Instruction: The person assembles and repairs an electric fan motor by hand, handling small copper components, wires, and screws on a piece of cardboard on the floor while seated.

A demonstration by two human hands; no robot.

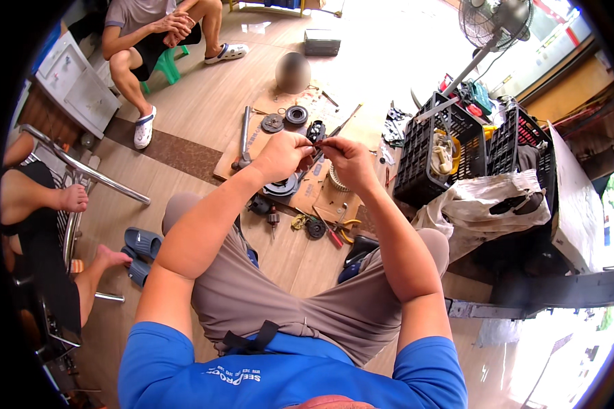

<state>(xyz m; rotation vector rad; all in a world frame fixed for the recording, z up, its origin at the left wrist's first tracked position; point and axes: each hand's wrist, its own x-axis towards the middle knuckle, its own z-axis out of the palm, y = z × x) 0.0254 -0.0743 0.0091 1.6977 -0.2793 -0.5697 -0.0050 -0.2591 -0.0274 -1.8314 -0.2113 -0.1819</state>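
Observation:
My left hand (281, 155) and my right hand (351, 161) meet over the work board, fingertips pinched together. Between them is a small dark piece, too small to make out. Below lies a flat cardboard sheet (226, 162) covered with machine parts. A hammer (245, 136) lies at its left edge. Beyond my hands are a grey disc (273, 123), a black ring-shaped part (296, 115) and a dark housing (315, 129). A toothed ring (337, 180) sits beside my right wrist, and a round metal part (280, 187) is partly hidden under my left forearm.
Nearer me on the floor are a motor armature (273, 218), a red-handled screwdriver (335, 238) and yellow-handled pliers (348, 230). Black crates (416, 160) and a standing fan (496, 24) are to the right. One person sits on a green stool (168, 68); another sits at left.

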